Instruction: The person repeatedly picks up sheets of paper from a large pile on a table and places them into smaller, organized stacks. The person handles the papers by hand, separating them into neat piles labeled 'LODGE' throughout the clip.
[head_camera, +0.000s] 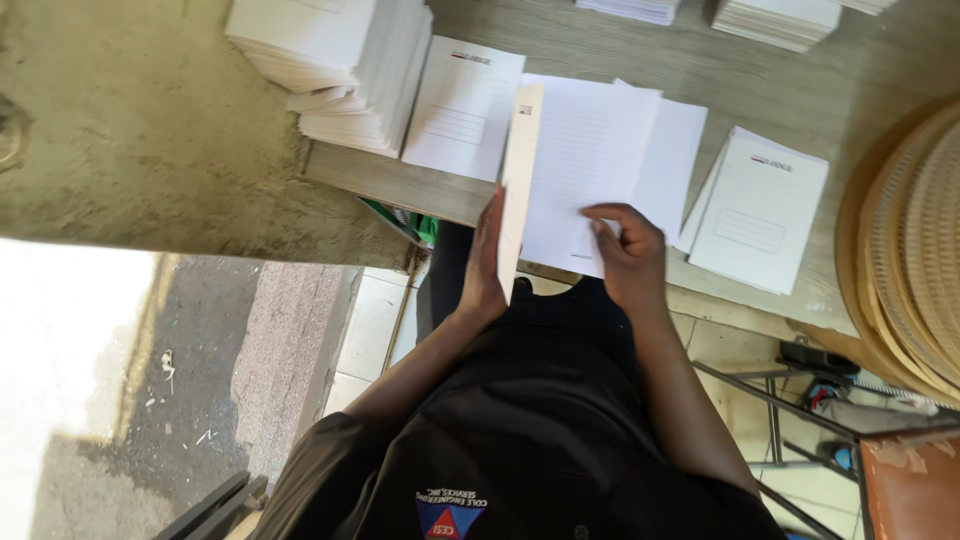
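Note:
An open white notebook (590, 160) with lined pages lies at the near edge of a wooden table (600, 40). My left hand (485, 262) holds its pale cover (518, 180) upright at the left side. My right hand (628, 250) rests on the lower part of the lined pages, with its fingers curled and pinching the paper. Both forearms reach out from my black shirt at the bottom of the view.
Tall stacks of white notebooks (340, 60) stand at the far left, with more stacks (775, 20) along the far edge. Single closed notebooks lie on the left (462, 105) and the right (755, 205). Round woven mats (915, 250) are piled at the right. A metal frame (770, 400) stands below.

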